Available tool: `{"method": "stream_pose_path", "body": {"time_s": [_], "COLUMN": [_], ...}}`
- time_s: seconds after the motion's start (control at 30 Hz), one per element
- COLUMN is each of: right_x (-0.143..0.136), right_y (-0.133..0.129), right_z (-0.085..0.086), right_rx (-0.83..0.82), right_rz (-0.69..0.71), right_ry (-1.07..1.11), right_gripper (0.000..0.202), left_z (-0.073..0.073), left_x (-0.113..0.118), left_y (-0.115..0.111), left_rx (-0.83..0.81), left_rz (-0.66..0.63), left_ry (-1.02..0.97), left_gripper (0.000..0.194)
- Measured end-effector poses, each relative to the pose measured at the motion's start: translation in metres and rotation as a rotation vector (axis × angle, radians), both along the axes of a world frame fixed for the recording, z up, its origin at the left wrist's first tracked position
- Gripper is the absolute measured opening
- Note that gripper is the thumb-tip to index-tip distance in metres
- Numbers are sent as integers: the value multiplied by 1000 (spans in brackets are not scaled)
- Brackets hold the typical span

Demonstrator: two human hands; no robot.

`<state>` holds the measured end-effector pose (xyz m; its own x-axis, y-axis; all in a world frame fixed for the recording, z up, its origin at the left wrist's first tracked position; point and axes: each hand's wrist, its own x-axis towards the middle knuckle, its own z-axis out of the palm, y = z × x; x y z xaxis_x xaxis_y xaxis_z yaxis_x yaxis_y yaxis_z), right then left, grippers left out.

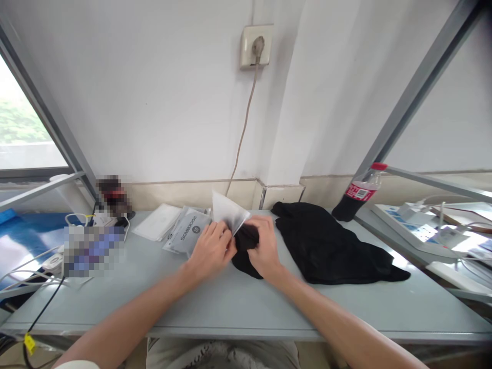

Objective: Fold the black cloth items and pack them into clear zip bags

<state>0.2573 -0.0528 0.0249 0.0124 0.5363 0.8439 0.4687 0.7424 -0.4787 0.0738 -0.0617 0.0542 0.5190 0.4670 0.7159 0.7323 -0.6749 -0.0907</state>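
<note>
My left hand (216, 246) is closed on the edge of a translucent plastic bag (227, 211), which stands up at the middle of the table. Beside it, my right hand (265, 246) is closed on a bunched black cloth (246, 256) at the bag's opening; part of the cloth hangs down onto the tabletop. How far the cloth reaches into the bag is hidden by my fingers. Left of my hands lie a printed plastic packet (190, 230) and some flat whitish bags (158, 221). A larger black cloth (334, 243) is spread out to the right.
A cola bottle (357, 195) with a red cap stands at the back right of the grey table (307, 315). Cables and chargers lie at the far left. White power strips and cables (418, 230) are on the right. A plugged-in cord (246, 120) hangs down the wall.
</note>
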Motion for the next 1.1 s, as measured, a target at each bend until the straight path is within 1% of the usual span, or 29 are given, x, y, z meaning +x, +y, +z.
{"method": "stream_pose_path", "body": {"time_s": [0.13,0.23,0.3,0.4,0.47,0.53,0.6,0.63,0.73,0.8,0.83,0.9,0.93,0.97,1.0,1.07,1.1], "right_x": [-2,-5,-7,-9,-10,-11,-11,-12,-12,-12,-12,-10,-8,-6,-4,-1,0], "right_y": [-4,-9,-13,-16,-17,-15,-12,-9,-3,0,2,3,4,4,5,6,6], "right_z": [0,1,1,1,3,5,8,8,6,3,2,0,0,0,1,2,2], "right_rx": [-124,-173,-189,-252,-361,-514,-629,-657,-750,-874,-930,-990,-1001,-1008,-1016,-1039,-1052], "right_rz": [125,153,149,179,215,264,336,372,417,448,481,565,604,637,666,720,738], "right_ry": [51,96,84,34,11,-3,17,46,185,288,345,464,519,559,585,597,592], "right_gripper": [20,13,15,26,31,35,37,36,26,19,19,25,29,33,37,43,45], "left_z": [0,-1,-3,-8,-12,-15,-18,-20,-22,-23,-24,-25,-26,-26,-26,-23,-20], "left_x": [2,0,-2,-4,-5,-6,-7,-8,-11,-13,-14,-17,-18,-20,-23,-31,-35], "left_y": [-7,-6,-4,-2,-1,-2,-2,-2,0,4,7,14,19,24,29,40,44], "left_rx": [79,109,79,43,43,26,-28,-66,-191,-297,-356,-449,-469,-473,-475,-551,-644], "left_rz": [-61,-69,-60,-75,-101,-114,-114,-112,-109,-149,-186,-247,-239,-196,-125,35,93], "left_ry": [-120,-221,-256,-252,-233,-218,-210,-210,-246,-282,-300,-366,-421,-487,-559,-706,-777], "left_gripper": [16,16,18,16,14,14,16,18,23,26,26,30,33,37,44,72,86]}}
